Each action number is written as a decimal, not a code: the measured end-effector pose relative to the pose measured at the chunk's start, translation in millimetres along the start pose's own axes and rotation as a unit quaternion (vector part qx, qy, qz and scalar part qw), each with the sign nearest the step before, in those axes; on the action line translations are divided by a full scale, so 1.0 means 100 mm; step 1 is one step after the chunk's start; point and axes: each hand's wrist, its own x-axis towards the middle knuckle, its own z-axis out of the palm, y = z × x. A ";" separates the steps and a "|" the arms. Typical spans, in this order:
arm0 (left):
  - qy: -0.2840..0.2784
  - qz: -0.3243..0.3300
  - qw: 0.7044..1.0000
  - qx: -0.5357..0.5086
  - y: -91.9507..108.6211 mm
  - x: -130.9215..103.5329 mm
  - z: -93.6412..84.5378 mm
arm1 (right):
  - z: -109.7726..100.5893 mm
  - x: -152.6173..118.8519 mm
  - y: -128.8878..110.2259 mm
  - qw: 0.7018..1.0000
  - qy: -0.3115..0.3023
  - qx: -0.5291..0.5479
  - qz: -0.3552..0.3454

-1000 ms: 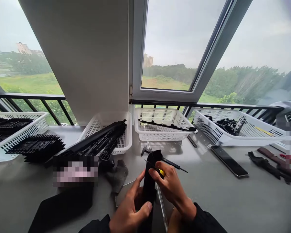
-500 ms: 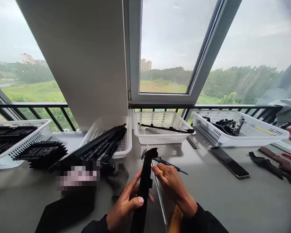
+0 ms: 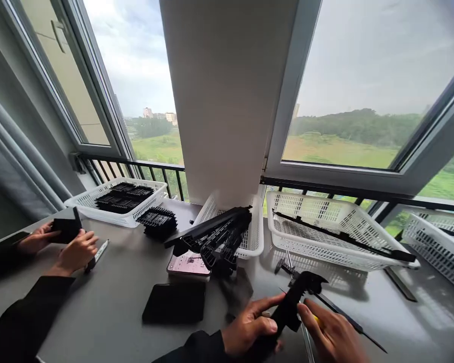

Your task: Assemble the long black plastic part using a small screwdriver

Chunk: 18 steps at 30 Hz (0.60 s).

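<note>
My left hand [image 3: 251, 325] is closed around a long black plastic part [image 3: 287, 307] with a hooked upper end, held tilted in front of me. My right hand [image 3: 331, 330] is closed on a small tool with a yellow handle [image 3: 318, 320], close against the part's right side. The tool's working end is hidden. Behind the part lies a dark caliper [image 3: 348, 316], its thin rod pointing right. A thin silver strip [image 3: 307, 339] runs beneath my hands.
White baskets [image 3: 314, 247] holding black parts line the window side. Long black strips [image 3: 219, 232] lean over one basket, beside a lit phone [image 3: 187, 263]. A black flat object [image 3: 174, 303] lies left of my hands. At far left, another person's hands [image 3: 73, 252] hold a black piece.
My view has swung left, bringing the other person's hands into sight. My hands still hold the black part and the yellow-handled tool.
</note>
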 end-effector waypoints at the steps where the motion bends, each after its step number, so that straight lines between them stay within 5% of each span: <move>1: 0.002 0.002 1.000 0.002 -0.02 0.01 -0.01 | 0.01 0.00 0.02 1.000 -0.001 -0.005 -0.009; 10: 0.015 0.061 0.998 -0.010 0.02 0.04 -0.01 | -0.13 0.01 -0.30 0.999 0.017 -0.019 0.024; 18: 0.011 0.090 0.996 -0.002 0.04 0.00 0.03 | -0.06 0.00 -0.33 1.000 0.008 -0.008 0.020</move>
